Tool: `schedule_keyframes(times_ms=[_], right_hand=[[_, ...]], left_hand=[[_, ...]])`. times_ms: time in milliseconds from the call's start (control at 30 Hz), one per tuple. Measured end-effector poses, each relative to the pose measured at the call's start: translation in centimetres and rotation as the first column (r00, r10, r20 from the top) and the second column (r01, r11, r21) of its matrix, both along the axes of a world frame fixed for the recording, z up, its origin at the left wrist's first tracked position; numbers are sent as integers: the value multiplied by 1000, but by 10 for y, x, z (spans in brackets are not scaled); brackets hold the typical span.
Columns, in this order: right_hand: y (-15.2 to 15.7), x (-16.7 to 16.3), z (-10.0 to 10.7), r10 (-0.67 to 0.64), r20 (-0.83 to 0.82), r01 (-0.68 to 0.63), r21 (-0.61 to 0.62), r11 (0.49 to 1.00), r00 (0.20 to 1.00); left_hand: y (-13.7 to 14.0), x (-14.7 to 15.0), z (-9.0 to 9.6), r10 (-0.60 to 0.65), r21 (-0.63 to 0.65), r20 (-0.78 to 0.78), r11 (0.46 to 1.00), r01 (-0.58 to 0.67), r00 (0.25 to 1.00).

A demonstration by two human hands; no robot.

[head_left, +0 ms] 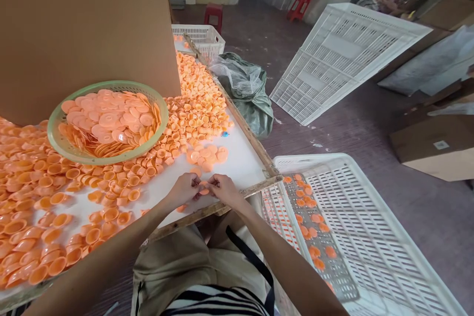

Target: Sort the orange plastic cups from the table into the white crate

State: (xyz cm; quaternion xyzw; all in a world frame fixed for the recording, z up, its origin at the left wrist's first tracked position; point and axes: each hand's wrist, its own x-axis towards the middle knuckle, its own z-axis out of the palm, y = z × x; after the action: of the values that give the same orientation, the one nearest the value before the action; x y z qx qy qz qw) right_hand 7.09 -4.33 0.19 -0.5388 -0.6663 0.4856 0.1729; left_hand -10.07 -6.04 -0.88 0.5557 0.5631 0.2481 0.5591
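My left hand (184,188) and my right hand (225,190) meet over the table's front corner. Between their pinched fingertips is a small orange plastic piece (204,188), partly hidden by the thumbs and fingers; a disc edge seems to face me. Just beyond my hands, a small heap of flat orange discs (207,157) lies on the white tabletop (242,158). One more orange piece (181,208) rests under my left hand. Many orange plastic cups (129,177) are spread to the left and behind.
A green-rimmed basket (52,131) full of orange discs stands among the cups, before a large cardboard box (85,19). Wooden strips (255,145) edge the table. Right of me, a white crate (355,207) holds several orange pieces. Another white crate (333,69) stands farther back.
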Motion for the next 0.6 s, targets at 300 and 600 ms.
schedule_keyframes(times_ms=[300,600], right_hand=[[27,-10,19,67,314,6,-228,974,947],[23,-6,14,22,269,40,-224,974,963]], left_hand=[[18,10,15,8,-187,-107,982,-28,994],[16,16,14,68,-224,-128,970,-95,989]])
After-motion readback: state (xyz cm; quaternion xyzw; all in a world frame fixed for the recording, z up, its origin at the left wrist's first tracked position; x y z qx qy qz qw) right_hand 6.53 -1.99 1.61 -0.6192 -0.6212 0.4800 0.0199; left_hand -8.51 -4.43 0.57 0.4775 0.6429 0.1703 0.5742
